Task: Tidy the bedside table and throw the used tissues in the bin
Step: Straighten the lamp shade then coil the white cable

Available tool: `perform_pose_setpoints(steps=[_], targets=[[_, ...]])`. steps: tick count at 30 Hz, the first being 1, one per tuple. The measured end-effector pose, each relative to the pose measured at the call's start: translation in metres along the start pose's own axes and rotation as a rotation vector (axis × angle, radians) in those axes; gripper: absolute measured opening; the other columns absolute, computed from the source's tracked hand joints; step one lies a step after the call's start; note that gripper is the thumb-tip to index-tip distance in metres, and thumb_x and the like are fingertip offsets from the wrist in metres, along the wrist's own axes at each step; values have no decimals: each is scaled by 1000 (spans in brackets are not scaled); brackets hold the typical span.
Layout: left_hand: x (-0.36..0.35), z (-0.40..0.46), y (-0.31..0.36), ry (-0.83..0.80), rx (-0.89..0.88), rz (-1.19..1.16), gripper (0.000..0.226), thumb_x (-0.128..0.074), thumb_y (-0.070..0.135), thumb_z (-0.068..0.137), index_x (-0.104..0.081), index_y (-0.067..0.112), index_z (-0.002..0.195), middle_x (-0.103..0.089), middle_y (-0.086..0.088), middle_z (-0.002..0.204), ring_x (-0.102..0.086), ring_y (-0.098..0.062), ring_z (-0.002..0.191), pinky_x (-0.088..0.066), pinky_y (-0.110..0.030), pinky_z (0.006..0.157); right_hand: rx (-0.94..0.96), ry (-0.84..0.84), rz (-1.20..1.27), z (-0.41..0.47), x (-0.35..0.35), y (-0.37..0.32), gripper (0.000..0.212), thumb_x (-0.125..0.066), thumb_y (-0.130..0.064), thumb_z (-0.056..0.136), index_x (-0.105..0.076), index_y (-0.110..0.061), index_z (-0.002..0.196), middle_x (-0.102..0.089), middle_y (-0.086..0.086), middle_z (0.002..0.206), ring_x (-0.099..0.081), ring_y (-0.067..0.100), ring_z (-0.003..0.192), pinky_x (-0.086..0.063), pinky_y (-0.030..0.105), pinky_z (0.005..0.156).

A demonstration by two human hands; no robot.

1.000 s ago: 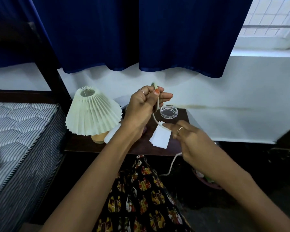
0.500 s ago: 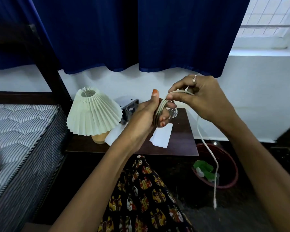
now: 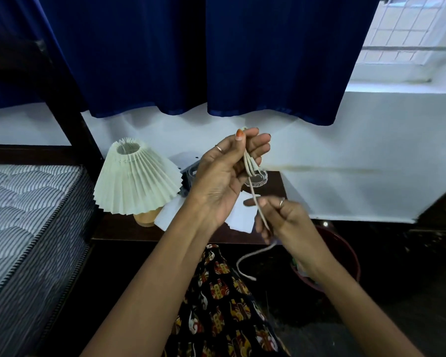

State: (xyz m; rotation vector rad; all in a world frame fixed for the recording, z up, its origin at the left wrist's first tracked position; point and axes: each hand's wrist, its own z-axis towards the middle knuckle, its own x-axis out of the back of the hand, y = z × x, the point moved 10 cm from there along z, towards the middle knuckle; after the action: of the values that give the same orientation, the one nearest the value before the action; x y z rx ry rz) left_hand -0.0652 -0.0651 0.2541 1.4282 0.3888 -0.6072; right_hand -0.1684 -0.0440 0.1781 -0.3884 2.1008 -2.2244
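My left hand (image 3: 224,176) is raised above the dark wooden bedside table (image 3: 121,228), with several loops of a white cable (image 3: 250,166) wound around its fingers. My right hand (image 3: 283,217) pinches the cable's free length lower down, and the loose tail (image 3: 245,264) dangles below it. White tissues (image 3: 242,215) lie flat on the table under my hands. A dark red bin (image 3: 345,253) stands on the floor to the right of the table, mostly hidden by my right forearm.
A pleated cream lamp (image 3: 134,181) stands on the table's left. A clear glass ashtray (image 3: 258,179) and a dark object (image 3: 188,173) sit near the back. A striped mattress (image 3: 23,215) lies to the left. Blue curtains (image 3: 191,55) hang above.
My right hand came down from above the left hand to below it, drawing the cable down. The hanging tail is shorter now.
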Motion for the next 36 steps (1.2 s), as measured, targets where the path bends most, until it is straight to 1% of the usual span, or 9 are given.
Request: perform_pose_setpoints(steps=[4, 7, 12, 15, 18, 21, 24, 27, 36], targets=[[12, 3, -4, 63, -6, 155, 17, -53, 17, 93, -65, 8, 100, -74, -5, 96, -70, -13, 93, -54, -19, 78, 87, -110, -383, -15, -11, -12, 24, -48, -21, 96, -61, -19, 117, -61, -1, 63, -56, 14, 57, -49, 26, 60], [25, 5, -3, 124, -42, 402, 15, -59, 18, 90, -67, 7, 97, -74, -8, 93, -71, -14, 86, -54, -23, 79, 142, -121, -836, -20, -5, -21, 36, -52, -26, 93, -50, -30, 128, -67, -2, 86, -62, 24, 84, -52, 37, 77], [17, 2, -11, 37, -79, 839, 15, -62, 17, 89, -68, 7, 99, -74, -9, 87, -68, -10, 76, -51, -24, 77, 369, 70, -1050, -26, 7, -88, 20, -56, -38, 88, -67, -25, 99, -71, 1, 89, -66, 27, 83, -53, 39, 71], [9, -4, -15, -49, -103, 1035, 24, -56, 30, 92, -65, 9, 82, -70, -2, 72, -59, -9, 66, -45, -30, 66, 361, 149, -970, -18, 24, -117, 27, -64, -53, 73, -70, -28, 82, -68, -3, 68, -61, 20, 65, -52, 38, 65], [2, -12, -19, -102, -34, 960, 38, -40, 30, 100, -52, 16, 67, -48, 8, 53, -42, -7, 51, -34, -22, 55, 344, 73, -771, -5, 30, -126, 27, -74, -49, 64, -71, -23, 73, -66, -4, 62, -59, 13, 61, -51, 32, 64], [-4, -17, -21, -140, 28, 717, 42, -30, 29, 103, -51, 14, 70, -38, 4, 52, -34, -11, 50, -30, -25, 56, 344, -18, -661, 5, 30, -127, 16, -78, -34, 68, -73, -20, 74, -69, -5, 73, -62, 7, 69, -46, 15, 63], [-8, -20, -22, -198, 57, 610, 53, -25, 39, 101, -63, 9, 80, -31, 5, 50, -29, -12, 47, -28, -26, 53, 360, -55, -570, 9, 35, -126, 6, -74, -22, 76, -74, -17, 80, -68, -7, 78, -63, 7, 71, -48, 18, 68], [-12, -22, -20, -194, 64, 531, 48, -32, 35, 100, -66, 6, 82, -26, 6, 51, -26, -8, 45, -28, -18, 48, 347, -46, -388, 12, 41, -117, 3, -72, -13, 78, -73, -13, 81, -67, -8, 68, -56, 3, 56, -44, 14, 56], [-7, -18, -29, -91, 115, 28, 41, -36, 27, 99, -67, 4, 87, -31, 5, 52, -31, -7, 49, -24, -24, 61, 179, 253, 215, 12, 43, -37, 12, -58, -14, 90, -70, -14, 89, -56, 11, 63, -45, 13, 45, -38, 21, 41]])
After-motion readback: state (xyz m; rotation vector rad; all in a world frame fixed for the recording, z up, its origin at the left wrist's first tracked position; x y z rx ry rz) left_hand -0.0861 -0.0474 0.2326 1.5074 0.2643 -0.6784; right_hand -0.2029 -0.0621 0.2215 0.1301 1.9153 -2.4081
